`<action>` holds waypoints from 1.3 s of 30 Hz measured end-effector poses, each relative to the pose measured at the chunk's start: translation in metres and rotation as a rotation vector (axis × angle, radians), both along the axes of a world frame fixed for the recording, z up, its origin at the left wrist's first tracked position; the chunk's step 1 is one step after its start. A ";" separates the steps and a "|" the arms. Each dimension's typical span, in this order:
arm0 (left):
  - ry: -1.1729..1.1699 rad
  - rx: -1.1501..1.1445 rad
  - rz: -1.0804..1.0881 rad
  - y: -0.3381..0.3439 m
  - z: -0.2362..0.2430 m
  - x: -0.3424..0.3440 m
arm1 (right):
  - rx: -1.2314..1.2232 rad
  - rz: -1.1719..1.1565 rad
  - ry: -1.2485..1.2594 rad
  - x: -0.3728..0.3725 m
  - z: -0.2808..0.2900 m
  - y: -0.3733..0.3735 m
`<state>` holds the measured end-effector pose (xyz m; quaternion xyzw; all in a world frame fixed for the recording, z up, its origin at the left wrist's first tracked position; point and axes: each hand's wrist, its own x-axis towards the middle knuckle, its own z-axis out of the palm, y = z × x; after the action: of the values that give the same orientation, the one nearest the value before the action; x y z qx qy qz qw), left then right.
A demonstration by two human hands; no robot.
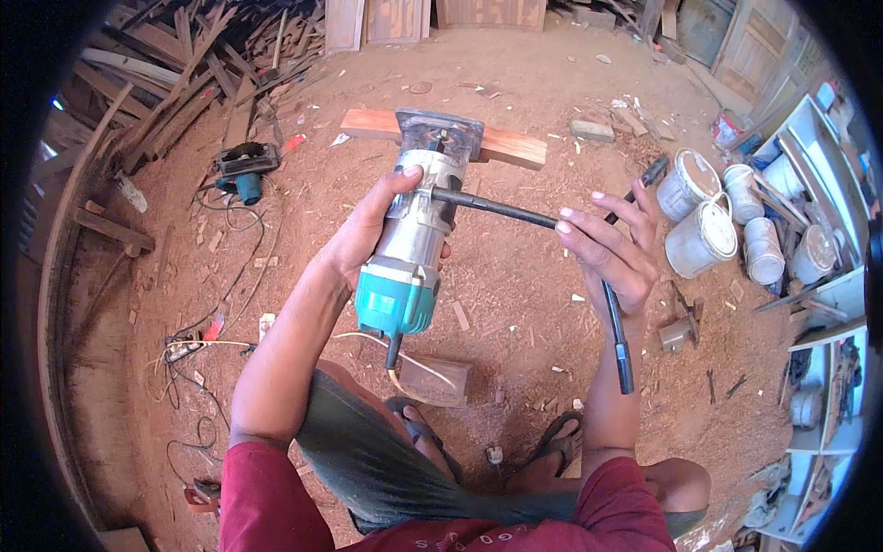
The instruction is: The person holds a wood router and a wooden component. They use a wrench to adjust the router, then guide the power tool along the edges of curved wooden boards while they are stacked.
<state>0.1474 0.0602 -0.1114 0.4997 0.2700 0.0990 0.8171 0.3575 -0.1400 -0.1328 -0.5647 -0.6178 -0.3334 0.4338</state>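
My left hand (pixel 379 213) is wrapped round the silver body of a trim router (pixel 410 230) with a teal cap and a dark, clear base plate at its far end. A small bit shows at the base. In my right hand (pixel 618 247) is a black Y-shaped socket wrench (pixel 515 213); fingers hide its middle. One arm reaches left, its tip against the router's clamp by my left thumb. The other two arms point up-right and down. Beyond the router base lies a reddish wood strip (pixel 517 149), partly covered; I cannot tell whether it touches.
Another teal power tool (pixel 245 175) sits at left with its cords. Scrap timber (pixel 175 83) is heaped at the far left. White buckets (pixel 701 237) and a shelf (pixel 832 304) line the right. A wood block (pixel 436 379) lies near my feet on the shaving-strewn floor.
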 end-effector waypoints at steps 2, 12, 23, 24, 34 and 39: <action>0.024 -0.004 -0.010 0.002 -0.002 0.002 | -0.011 0.010 -0.015 0.001 0.001 0.000; 0.097 0.363 0.043 0.003 -0.006 0.000 | -0.540 0.640 1.450 0.020 -0.030 0.004; 0.093 0.198 0.077 0.012 -0.019 0.006 | -0.059 0.088 1.301 -0.026 -0.031 0.018; 0.087 0.157 0.069 0.012 -0.019 0.006 | -0.118 0.146 1.300 -0.023 -0.030 0.015; 0.027 0.036 0.020 0.011 -0.015 0.004 | -0.393 0.341 0.712 0.016 -0.009 -0.017; 0.023 -0.009 0.037 0.003 -0.009 0.009 | -0.250 0.030 0.276 0.022 -0.019 -0.012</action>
<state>0.1565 0.0635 -0.1203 0.4921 0.2890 0.1072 0.8142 0.3796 -0.1523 -0.1518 -0.6454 -0.5975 -0.1668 0.4457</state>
